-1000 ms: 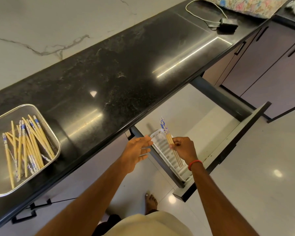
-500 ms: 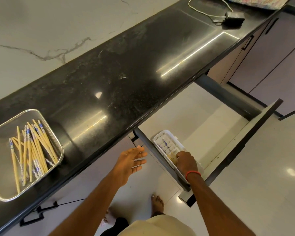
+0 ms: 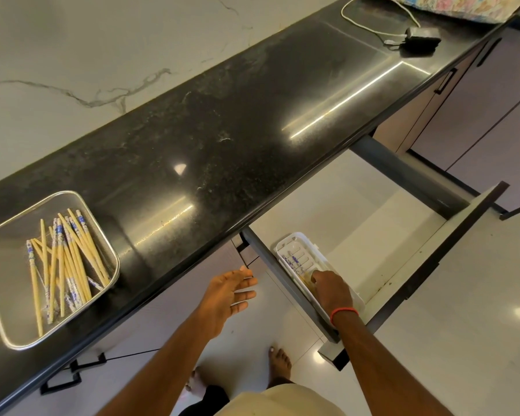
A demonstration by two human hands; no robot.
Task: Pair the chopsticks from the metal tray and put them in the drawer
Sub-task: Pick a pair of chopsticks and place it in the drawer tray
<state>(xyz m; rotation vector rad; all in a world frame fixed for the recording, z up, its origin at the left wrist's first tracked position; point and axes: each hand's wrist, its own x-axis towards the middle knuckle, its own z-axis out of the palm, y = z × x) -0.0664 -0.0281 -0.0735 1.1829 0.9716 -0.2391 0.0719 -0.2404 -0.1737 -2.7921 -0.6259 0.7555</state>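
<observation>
A metal tray (image 3: 9,325) sits at the left end of the black counter and holds several loose wooden chopsticks (image 3: 63,265) with blue-and-white ends. Below the counter edge a drawer (image 3: 427,265) stands pulled out. A white ribbed plastic holder (image 3: 294,244) lies along the drawer's left side, with chopsticks (image 3: 297,264) lying in it. My right hand (image 3: 332,291) reaches down into this holder, fingers closed on the chopsticks there. My left hand (image 3: 228,292) hovers in front of the counter edge, left of the drawer, fingers spread and holding nothing.
The black counter (image 3: 222,130) runs diagonally, with a dark adapter and white cable (image 3: 418,40) and a floral cloth (image 3: 469,7) at its far right. Cabinet doors with black handles (image 3: 490,52) lie beyond the drawer. My bare feet (image 3: 279,361) stand on the glossy floor.
My right hand has lowered the pair of chopsticks from upright above the drawer down into the white holder. My left hand has drawn away from the drawer and opened.
</observation>
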